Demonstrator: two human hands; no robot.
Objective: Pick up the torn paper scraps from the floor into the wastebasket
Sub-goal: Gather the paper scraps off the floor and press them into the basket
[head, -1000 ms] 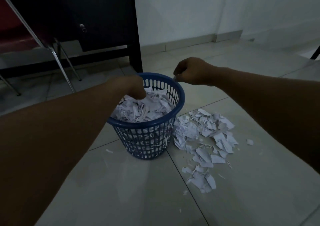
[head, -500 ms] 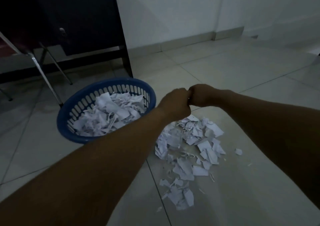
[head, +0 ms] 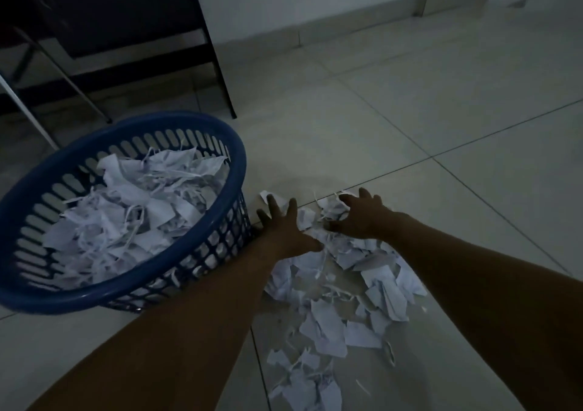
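Both hands reach the paper scraps beside the wastebasket. Left hand lies spread, its grip empty. Right hand seems clawed over scraps; whether that grip holds any, I cannot tell.

Office (dark desk, tiled floor)

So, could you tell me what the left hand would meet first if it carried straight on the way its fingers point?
Probably the far scraps just beyond the left hand, then bare floor; the basket sits to its left, though depth is unclear.
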